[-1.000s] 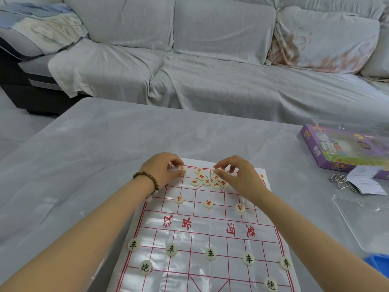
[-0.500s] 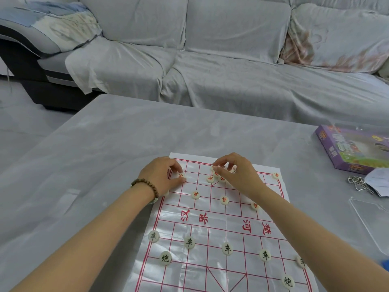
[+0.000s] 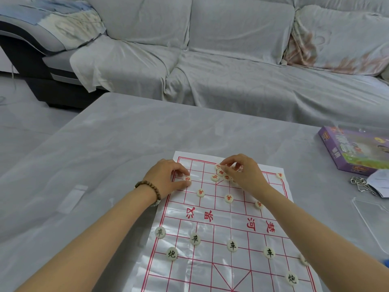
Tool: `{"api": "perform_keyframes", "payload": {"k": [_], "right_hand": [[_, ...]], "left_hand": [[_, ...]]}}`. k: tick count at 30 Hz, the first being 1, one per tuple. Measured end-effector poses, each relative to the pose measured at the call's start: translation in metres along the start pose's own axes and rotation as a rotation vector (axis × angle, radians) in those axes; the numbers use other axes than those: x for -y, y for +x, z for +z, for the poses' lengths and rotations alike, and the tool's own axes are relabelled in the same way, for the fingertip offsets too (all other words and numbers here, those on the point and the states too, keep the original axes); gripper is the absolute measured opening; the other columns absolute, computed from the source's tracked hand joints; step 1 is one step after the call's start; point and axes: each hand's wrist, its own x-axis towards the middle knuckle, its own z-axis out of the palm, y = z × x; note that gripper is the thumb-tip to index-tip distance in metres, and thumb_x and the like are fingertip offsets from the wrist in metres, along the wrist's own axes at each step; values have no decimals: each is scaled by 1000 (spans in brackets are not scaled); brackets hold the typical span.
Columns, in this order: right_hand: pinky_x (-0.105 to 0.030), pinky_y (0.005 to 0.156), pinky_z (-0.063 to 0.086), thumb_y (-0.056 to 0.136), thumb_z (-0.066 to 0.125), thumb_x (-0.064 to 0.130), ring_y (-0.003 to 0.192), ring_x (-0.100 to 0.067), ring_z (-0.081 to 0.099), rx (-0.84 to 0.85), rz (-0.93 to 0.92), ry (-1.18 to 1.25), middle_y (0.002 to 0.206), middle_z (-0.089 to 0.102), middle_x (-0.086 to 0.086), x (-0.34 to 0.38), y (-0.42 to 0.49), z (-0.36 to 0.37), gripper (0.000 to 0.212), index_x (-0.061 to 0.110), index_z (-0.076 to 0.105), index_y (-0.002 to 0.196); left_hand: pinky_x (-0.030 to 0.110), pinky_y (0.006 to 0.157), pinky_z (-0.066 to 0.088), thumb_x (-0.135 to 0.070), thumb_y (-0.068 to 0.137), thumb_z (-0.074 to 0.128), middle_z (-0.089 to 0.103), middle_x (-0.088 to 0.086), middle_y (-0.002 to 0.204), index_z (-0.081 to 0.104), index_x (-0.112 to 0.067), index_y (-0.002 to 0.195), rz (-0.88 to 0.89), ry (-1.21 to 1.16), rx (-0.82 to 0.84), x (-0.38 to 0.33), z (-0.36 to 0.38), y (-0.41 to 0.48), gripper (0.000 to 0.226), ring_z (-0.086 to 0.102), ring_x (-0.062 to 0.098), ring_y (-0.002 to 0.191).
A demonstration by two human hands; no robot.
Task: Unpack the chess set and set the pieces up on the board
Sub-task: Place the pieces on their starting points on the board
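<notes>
A plastic Chinese chess board (image 3: 212, 216) with red lines lies on the grey table. Black-lettered round pieces (image 3: 232, 245) stand in the near rows. Red-lettered pieces (image 3: 229, 198) stand on the far half. My left hand (image 3: 168, 178) pinches a red piece (image 3: 187, 178) at the far left of the board. My right hand (image 3: 242, 173) hovers over a small cluster of red pieces (image 3: 220, 172) near the far edge, its fingertips closed on one red piece (image 3: 218, 166) of that cluster. One more red piece (image 3: 280, 175) sits at the far right corner.
A purple game box (image 3: 353, 152) lies at the right of the table, with a metal ring puzzle (image 3: 361, 183), white paper (image 3: 379, 182) and a clear plastic lid (image 3: 372, 218) near it. A grey covered sofa (image 3: 231, 70) stands beyond the table.
The camera has tilted a little, so the board sits lower right in view. My right hand has shifted slightly over the cluster of red pieces. My left hand stays on its piece.
</notes>
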Motion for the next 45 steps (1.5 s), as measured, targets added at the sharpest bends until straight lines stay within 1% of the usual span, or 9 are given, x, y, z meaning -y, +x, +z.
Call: {"api": "perform_keyframes", "payload": {"k": [8, 14, 18, 23, 30, 33, 39, 42, 45], "right_hand": [[-12, 59, 36, 87, 64, 25, 68, -2, 48, -31, 51, -65, 96, 64, 4, -3, 8, 2, 12, 20, 69, 96], [-37, 89, 46, 79, 67, 48, 86, -9, 55, -16, 116, -269, 86, 59, 11, 6, 20, 8, 26, 24, 71, 88], [-35, 91, 44, 79, 70, 41, 86, -8, 53, 4, 82, -259, 86, 58, 12, 16, 28, 12, 18, 24, 69, 87], [-24, 76, 49, 76, 76, 24, 74, -9, 59, 35, -48, -22, 75, 63, 10, 23, 23, 18, 13, 21, 63, 78], [-8, 70, 50, 79, 73, 15, 77, 0, 67, 11, -28, 401, 86, 71, 7, 16, -8, -27, 17, 16, 72, 96], [-11, 72, 52, 79, 73, 13, 79, -4, 69, 39, -17, 384, 87, 72, 3, 8, -21, -46, 18, 16, 71, 96], [-8, 65, 49, 79, 73, 18, 76, -1, 68, -4, 33, 472, 85, 73, 4, -9, -38, -75, 15, 16, 71, 94], [-11, 65, 52, 81, 71, 26, 79, -5, 68, -17, 112, 557, 86, 73, 5, -20, -44, -83, 14, 19, 72, 94], [-16, 69, 55, 82, 70, 23, 79, -9, 70, -45, 165, 650, 85, 74, 2, -31, -47, -89, 12, 16, 72, 92]], "left_hand": [[21, 84, 41, -39, 76, 71, 55, -13, 95, 64, -30, 105, -8, -5, 29, -1, -1, 2, 31, 47, 6, 92], [20, 79, 41, -38, 84, 62, 59, -7, 95, 63, -24, 108, -25, -82, 8, -8, -6, 10, 28, 49, 5, 86], [25, 86, 41, -40, 88, 54, 60, -5, 105, 62, -22, 112, -6, -54, -48, -17, -4, 17, 31, 47, 10, 99], [26, 86, 41, -38, 91, 51, 60, -7, 109, 62, -25, 108, 8, -129, -122, -23, 2, 23, 25, 47, 10, 102], [20, 79, 47, -35, 90, 54, 67, -6, 94, 67, -17, 101, 32, -327, -15, -52, 19, 25, 25, 59, 8, 89], [8, 69, 44, -29, 88, 59, 68, -5, 89, 68, -16, 97, 59, -408, -37, -72, 27, 25, 18, 60, 5, 82], [6, 65, 48, -25, 81, 68, 70, -4, 83, 68, -14, 91, 63, -595, -27, -111, 42, 26, 15, 65, 2, 77], [4, 62, 46, -33, 79, 68, 70, -9, 83, 68, -20, 88, 25, -687, -31, -129, 51, 26, 16, 64, -4, 77], [0, 56, 43, -38, 80, 67, 70, -13, 80, 69, -23, 86, 12, -675, 13, -140, 63, 28, 17, 62, -11, 71]]}}
